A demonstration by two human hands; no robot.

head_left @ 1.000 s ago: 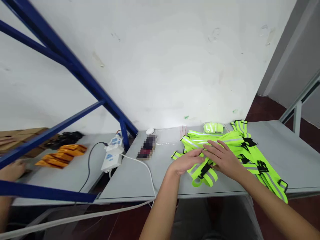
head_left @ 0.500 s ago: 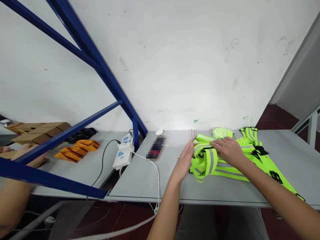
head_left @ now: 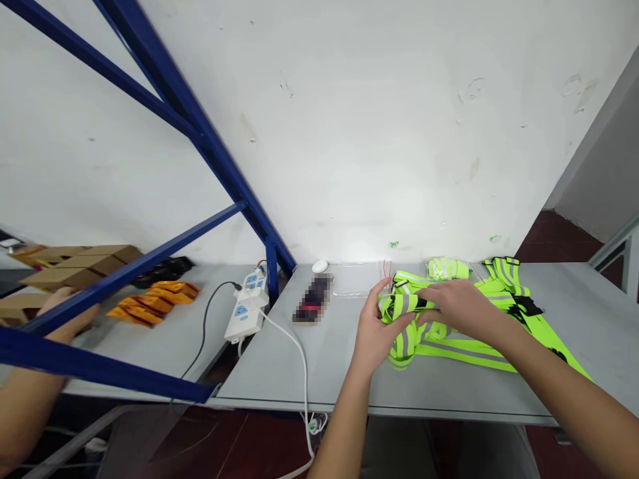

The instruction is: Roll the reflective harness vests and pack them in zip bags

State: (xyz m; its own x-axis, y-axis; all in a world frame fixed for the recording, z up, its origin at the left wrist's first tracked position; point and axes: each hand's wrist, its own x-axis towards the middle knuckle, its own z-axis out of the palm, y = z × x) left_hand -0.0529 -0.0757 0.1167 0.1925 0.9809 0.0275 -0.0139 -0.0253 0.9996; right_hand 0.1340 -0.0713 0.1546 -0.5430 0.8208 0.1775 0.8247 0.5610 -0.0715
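A pile of neon-yellow reflective strap vests [head_left: 464, 332] with grey stripes and black buckles lies on the grey table [head_left: 299, 372]. My left hand [head_left: 377, 329] grips the folded left end of the top vest, thumb in front and fingers curled behind it. From the right, my right hand [head_left: 452, 306] presses down on that same vest, its fingers bent over the straps. A small rolled yellow vest [head_left: 446, 268] sits by the wall just behind my hands.
A blurred dark phone [head_left: 312, 301], a white round object [head_left: 319, 266] and a clear plastic bag [head_left: 357, 283] lie left of the vests. A white power strip [head_left: 247, 309] with cables sits by a blue rack post [head_left: 272, 269]. Another person's hand [head_left: 64, 316] is at far left near orange packets [head_left: 150, 299] and cardboard boxes [head_left: 64, 263].
My left hand went from flat beside the vest to gripping its folded left end. My right hand stays on top. The camera view shifted slightly.
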